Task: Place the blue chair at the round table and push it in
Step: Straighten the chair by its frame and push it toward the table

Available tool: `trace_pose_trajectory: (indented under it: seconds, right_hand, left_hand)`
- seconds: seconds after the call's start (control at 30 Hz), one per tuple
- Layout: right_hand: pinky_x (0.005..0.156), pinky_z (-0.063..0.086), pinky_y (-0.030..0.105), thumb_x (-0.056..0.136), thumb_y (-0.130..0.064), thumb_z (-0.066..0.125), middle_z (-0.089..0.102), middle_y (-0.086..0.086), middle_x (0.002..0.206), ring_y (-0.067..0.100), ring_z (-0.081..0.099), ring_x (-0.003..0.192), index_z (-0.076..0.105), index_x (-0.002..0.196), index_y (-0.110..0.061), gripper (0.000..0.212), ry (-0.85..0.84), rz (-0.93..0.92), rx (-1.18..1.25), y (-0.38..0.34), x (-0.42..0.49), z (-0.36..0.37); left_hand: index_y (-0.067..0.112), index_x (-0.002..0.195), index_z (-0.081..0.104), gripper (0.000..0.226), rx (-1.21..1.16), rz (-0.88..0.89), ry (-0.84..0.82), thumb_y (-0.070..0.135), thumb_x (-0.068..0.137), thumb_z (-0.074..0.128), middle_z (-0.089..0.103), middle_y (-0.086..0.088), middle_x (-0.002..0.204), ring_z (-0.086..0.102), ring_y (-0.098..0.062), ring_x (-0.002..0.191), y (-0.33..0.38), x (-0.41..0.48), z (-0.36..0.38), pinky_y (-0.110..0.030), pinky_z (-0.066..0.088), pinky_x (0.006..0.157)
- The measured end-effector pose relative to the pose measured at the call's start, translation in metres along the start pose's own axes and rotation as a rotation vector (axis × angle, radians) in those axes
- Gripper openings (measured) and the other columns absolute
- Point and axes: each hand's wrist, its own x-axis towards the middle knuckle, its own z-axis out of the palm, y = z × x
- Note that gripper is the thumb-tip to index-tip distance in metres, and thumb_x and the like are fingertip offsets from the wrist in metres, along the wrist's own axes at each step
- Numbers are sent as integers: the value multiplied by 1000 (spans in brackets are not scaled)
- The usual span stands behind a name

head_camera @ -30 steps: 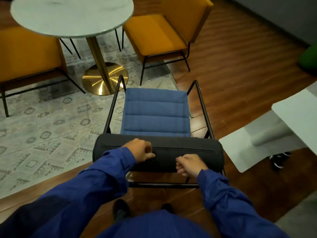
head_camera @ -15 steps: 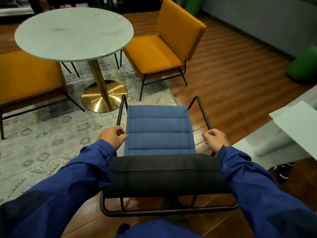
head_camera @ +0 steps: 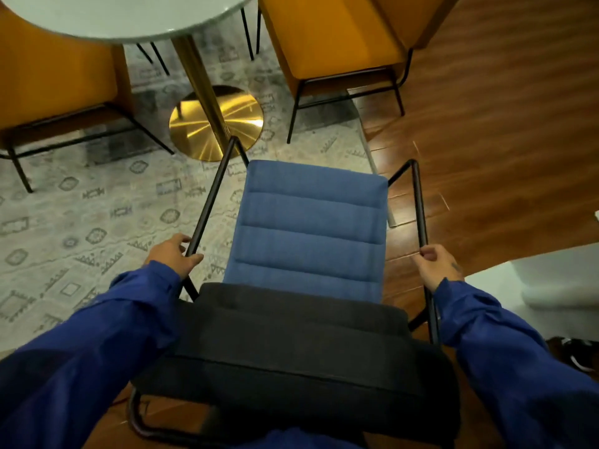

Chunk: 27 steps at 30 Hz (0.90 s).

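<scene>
Cut off by the top edge: most of the round table, only its near rim showing. Likewise cropped, both orange chairs, the left one also partly hidden under the tabletop. Lost behind the dark backrest: the rear of the blue chair seat and much of its lower frame. Fingertips of the left hand and right hand curled out of sight around the black armrest bars (palm sides unseen). Smeared by motion, the rug pattern. White object at right cropped, unidentifiable.
</scene>
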Motion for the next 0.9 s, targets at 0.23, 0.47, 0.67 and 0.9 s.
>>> trace_pose_trajectory:
  seconds: [0.23,0.47,0.67,0.9]
  right_hand:
    - [76,44,37,92,-30,53,61,20,114,39,60,96,43,134,-10,48,-40,169,46,27,30,15]
    - [92,47,52,95,-44,41,62,20,111,42,57,101,60,118,-10,45,68,235,189,36,49,36]
    - [94,47,53,92,-46,46,64,20,114,41,57,105,65,113,-13,43,153,242,272,25,49,42]
    - [94,49,52,89,-43,54,65,12,103,35,60,100,67,105,-18,33,141,134,313,-51,83,58]
  left_hand:
    - [13,124,52,46,-30,-55,23,24,82,66,68,-19,97,62,-37,86,1,27,23,-35,45,73]
    - [11,111,55,21,-704,-312,-51,18,93,45,55,-10,67,42,-22,49,-3,77,37,-26,35,47]
    - [14,101,55,18,-762,-307,-98,24,94,43,47,-6,63,36,-19,46,-3,85,33,-20,30,43]
    - [15,105,53,18,-895,-363,-87,21,95,40,43,-6,62,34,-17,43,-27,110,-6,-16,29,37]
